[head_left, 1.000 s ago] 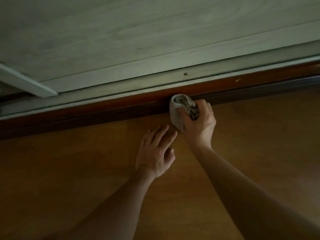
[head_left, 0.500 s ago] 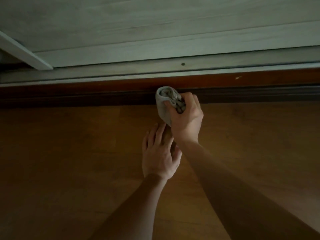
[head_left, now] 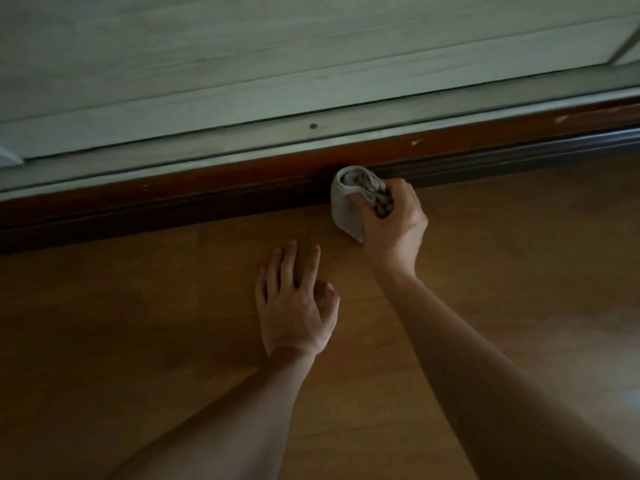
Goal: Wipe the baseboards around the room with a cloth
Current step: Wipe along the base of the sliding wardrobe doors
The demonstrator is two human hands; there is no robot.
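Nearest you, both bare forearms reach forward over the wooden floor [head_left: 519, 289]. Your left hand [head_left: 296, 306] lies palm down on the boards, its fingers stretched out and slightly spread. It holds nothing and looks like a prop for your weight. Just beyond it and to the right, your right hand [head_left: 394, 226] is clenched round a bunched grey cloth [head_left: 344, 206], thumb across the smooth outer fold and fingers buried in the crumpled part.

The cloth sits where the floor meets the dark brown baseboard [head_left: 173, 206]. Its rounded far end is against the board's face and its lower corner is down by the floor. The wad's long axis runs away from you, roughly square to the board, with the rounded end pointing at the wall. The baseboard's own long axis runs left to right and rises toward the right in this view.

By my reading you are mid-wipe on this stretch. The dim light does not show which part is already clean. The board runs out of view on both sides, so most of the room probably remains. Small pale chips [head_left: 417, 142] mark the reddish trim above. Behind that are a pale sill strip [head_left: 242, 147] and a whitish wood-grain panel [head_left: 311, 64].
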